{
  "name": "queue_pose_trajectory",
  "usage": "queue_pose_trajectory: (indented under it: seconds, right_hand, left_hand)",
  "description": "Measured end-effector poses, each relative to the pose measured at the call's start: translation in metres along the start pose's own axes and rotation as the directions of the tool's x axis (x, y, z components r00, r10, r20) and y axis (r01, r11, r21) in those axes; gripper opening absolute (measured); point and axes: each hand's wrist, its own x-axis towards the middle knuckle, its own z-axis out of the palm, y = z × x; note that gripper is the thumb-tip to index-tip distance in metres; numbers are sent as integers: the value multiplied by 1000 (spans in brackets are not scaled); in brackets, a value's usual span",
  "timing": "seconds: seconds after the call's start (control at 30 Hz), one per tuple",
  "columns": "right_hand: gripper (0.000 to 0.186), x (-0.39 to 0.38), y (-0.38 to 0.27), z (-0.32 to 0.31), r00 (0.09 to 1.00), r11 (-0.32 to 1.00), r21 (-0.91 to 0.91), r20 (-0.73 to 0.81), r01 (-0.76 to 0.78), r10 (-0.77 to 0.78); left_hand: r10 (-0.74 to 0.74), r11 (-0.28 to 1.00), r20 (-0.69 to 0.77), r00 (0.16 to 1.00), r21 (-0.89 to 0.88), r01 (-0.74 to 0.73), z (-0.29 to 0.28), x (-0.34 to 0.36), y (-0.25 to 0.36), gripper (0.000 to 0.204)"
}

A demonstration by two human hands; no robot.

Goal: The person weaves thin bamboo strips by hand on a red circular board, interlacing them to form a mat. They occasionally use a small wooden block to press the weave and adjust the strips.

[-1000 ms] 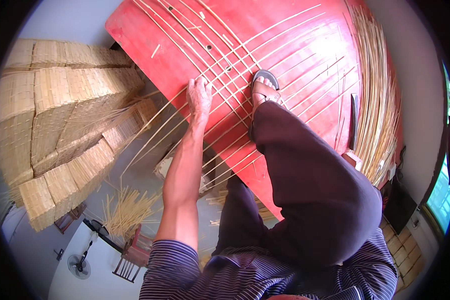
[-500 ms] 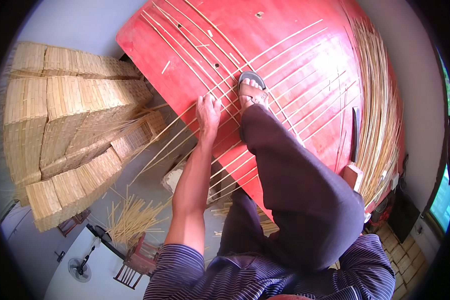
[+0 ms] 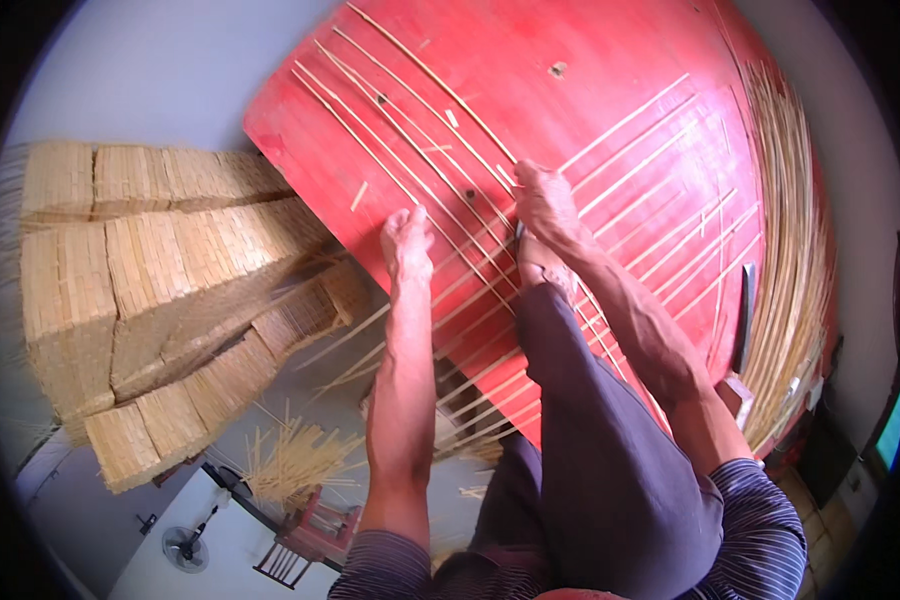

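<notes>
Thin pale bamboo strips (image 3: 410, 125) lie crossed in an open lattice on a red board (image 3: 470, 60). My left hand (image 3: 407, 243) is over the lattice's left part, fingers curled inward at the strips; what they hold is hidden. My right hand (image 3: 548, 205) is closed at the crossing where a long strip (image 3: 625, 122) running up to the right enters its fingers. Just below that hand my foot (image 3: 540, 262) presses on the lattice, its sandal mostly covered. Several strip ends (image 3: 345, 335) stick out past the board's left edge.
Stacked woven bamboo pieces (image 3: 170, 300) stand at left. A bundle of long strips (image 3: 782, 260) lies along the board's right side, beside a dark blade (image 3: 747, 310). Loose short strips (image 3: 295, 460), a small wooden chair (image 3: 315, 535) and a fan (image 3: 185, 548) are at lower left.
My right hand has come in from the right and closed at the strips above my foot. My left hand stays over the left part. The whole view has shifted somewhat.
</notes>
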Motion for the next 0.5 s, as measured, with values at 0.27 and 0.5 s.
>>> queue_pose_trajectory:
  seconds: [0.27, 0.5]
  right_hand:
    - [21, 54, -42, 45, 972, 920, -378, 233, 102, -11]
    - [26, 60, -31, 45, 960, 943, -330, 275, 37, 59]
  left_hand:
    - [-109, 994, 55, 992, 20, 108, -2, 15, 25, 49]
    - [-137, 972, 71, 988, 202, 120, -1, 13, 28, 43]
